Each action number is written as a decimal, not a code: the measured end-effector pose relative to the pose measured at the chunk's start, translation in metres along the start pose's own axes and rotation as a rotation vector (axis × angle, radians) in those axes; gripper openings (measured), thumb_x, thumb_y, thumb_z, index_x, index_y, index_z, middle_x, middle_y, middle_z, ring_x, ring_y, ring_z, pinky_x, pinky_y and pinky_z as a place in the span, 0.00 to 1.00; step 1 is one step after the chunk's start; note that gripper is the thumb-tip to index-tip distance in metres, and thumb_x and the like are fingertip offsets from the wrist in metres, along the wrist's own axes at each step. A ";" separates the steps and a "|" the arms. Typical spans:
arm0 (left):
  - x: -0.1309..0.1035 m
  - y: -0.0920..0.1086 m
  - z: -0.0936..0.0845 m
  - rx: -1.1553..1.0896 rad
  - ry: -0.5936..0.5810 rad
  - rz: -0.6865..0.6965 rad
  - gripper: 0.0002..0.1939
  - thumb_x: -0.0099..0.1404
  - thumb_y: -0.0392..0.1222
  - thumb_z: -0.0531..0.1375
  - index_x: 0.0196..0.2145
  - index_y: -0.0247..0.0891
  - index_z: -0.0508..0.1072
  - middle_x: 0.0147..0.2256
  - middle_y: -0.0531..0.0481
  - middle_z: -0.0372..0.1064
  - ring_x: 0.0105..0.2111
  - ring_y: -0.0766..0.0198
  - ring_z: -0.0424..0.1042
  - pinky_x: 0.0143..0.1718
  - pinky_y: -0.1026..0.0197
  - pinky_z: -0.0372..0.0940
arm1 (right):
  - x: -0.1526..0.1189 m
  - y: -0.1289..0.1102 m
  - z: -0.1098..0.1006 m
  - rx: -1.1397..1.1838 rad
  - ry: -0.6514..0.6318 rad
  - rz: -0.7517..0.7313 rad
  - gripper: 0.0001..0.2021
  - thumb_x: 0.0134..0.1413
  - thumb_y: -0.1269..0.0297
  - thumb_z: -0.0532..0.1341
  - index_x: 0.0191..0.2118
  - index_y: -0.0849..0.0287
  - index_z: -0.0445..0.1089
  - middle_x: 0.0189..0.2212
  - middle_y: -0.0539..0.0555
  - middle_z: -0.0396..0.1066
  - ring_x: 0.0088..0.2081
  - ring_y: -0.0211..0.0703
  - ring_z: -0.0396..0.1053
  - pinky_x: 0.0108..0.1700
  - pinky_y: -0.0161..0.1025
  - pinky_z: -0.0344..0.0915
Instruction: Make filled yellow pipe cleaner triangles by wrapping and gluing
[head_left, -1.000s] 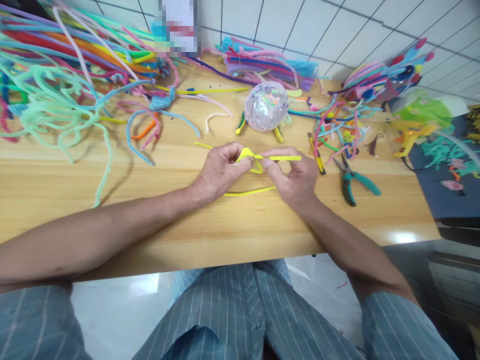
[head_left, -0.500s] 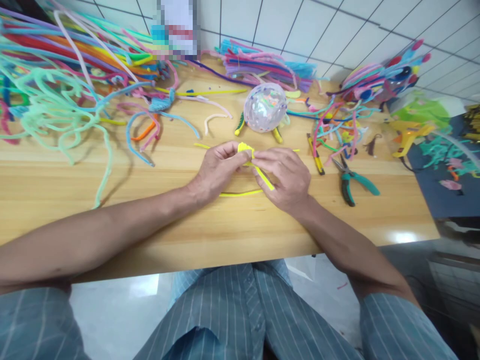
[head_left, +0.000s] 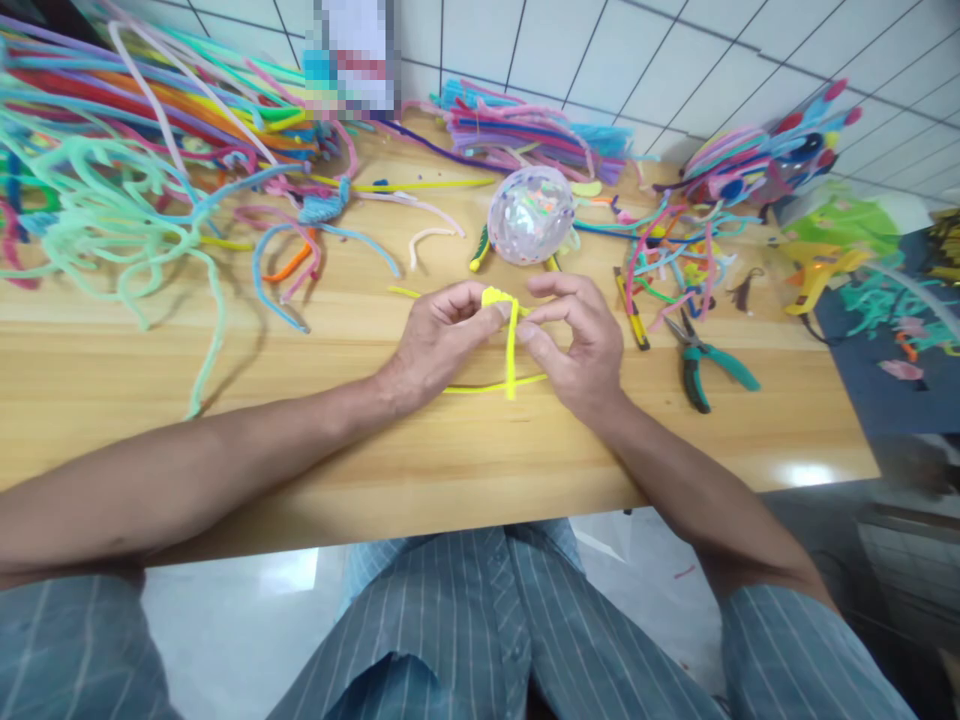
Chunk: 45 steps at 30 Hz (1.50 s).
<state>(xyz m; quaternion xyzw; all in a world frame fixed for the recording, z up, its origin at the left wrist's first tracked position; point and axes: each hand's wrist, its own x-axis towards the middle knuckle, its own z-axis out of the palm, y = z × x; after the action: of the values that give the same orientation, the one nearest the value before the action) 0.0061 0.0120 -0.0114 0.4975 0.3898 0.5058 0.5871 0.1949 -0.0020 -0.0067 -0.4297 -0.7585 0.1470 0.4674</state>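
A bundled piece of yellow pipe cleaner (head_left: 495, 296) is pinched between the thumb and fingers of my left hand (head_left: 444, 335). From it one yellow end (head_left: 511, 360) hangs straight down over the table, and a short bit points right. My right hand (head_left: 576, 335) has its thumb and a curled finger close together at that short bit, with the index finger lifted away. Part of the bundle is hidden behind my left fingers. Beneath the hands another yellow pipe cleaner (head_left: 480, 387) lies flat on the wooden table.
Behind my hands sits a clear, glittery round object (head_left: 531, 215). Teal-handled pliers (head_left: 705, 360) and a yellow cutter knife (head_left: 634, 312) lie to the right, with a yellow glue gun (head_left: 817, 268) beyond. Pale green pipe cleaners (head_left: 120, 220) tangle at left; a purple-pink bundle (head_left: 525, 135) rests by the wall.
My right hand has opened its fingers somewhat and shifted slightly right. The loose yellow end that slanted under it now hangs straight down.
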 end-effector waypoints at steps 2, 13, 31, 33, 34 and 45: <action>0.000 0.000 0.001 0.007 -0.002 0.010 0.18 0.56 0.54 0.75 0.28 0.38 0.77 0.27 0.55 0.71 0.28 0.68 0.66 0.35 0.62 0.65 | 0.001 0.001 0.002 0.067 0.006 0.056 0.07 0.63 0.57 0.68 0.35 0.51 0.75 0.48 0.55 0.78 0.51 0.50 0.75 0.58 0.54 0.71; -0.003 -0.002 0.000 0.128 0.022 0.118 0.14 0.59 0.53 0.73 0.30 0.39 0.80 0.28 0.53 0.73 0.30 0.65 0.68 0.37 0.61 0.65 | 0.003 -0.002 0.006 0.404 -0.058 0.361 0.22 0.54 0.41 0.72 0.40 0.52 0.70 0.41 0.50 0.75 0.45 0.42 0.75 0.48 0.41 0.74; 0.000 -0.007 -0.002 -0.127 -0.080 -0.087 0.17 0.55 0.56 0.76 0.31 0.40 0.83 0.31 0.51 0.79 0.32 0.64 0.74 0.41 0.59 0.72 | 0.009 -0.001 0.004 0.476 -0.107 0.328 0.23 0.50 0.41 0.75 0.38 0.54 0.72 0.31 0.47 0.76 0.32 0.37 0.75 0.37 0.36 0.75; -0.001 -0.006 -0.001 -0.119 -0.088 -0.091 0.17 0.55 0.55 0.76 0.30 0.39 0.83 0.30 0.51 0.78 0.31 0.64 0.73 0.41 0.60 0.71 | 0.009 -0.001 0.004 0.458 -0.110 0.328 0.24 0.50 0.41 0.76 0.38 0.54 0.72 0.30 0.47 0.76 0.31 0.37 0.75 0.37 0.36 0.75; -0.001 -0.005 -0.001 -0.110 -0.091 -0.093 0.17 0.56 0.55 0.76 0.29 0.39 0.83 0.29 0.51 0.78 0.31 0.65 0.73 0.40 0.60 0.70 | 0.009 -0.001 0.004 0.444 -0.111 0.332 0.24 0.50 0.40 0.76 0.37 0.54 0.72 0.30 0.46 0.75 0.31 0.37 0.74 0.37 0.36 0.75; -0.001 -0.007 0.000 -0.140 -0.110 -0.140 0.16 0.57 0.55 0.75 0.29 0.40 0.83 0.32 0.51 0.78 0.33 0.64 0.73 0.39 0.60 0.68 | 0.008 -0.001 0.006 0.423 -0.082 0.345 0.22 0.49 0.44 0.77 0.38 0.54 0.72 0.30 0.46 0.75 0.32 0.36 0.73 0.37 0.35 0.74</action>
<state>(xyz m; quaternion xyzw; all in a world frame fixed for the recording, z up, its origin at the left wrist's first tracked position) 0.0070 0.0108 -0.0184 0.4539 0.3546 0.4616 0.6746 0.1874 0.0043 -0.0048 -0.4391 -0.6446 0.3969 0.4839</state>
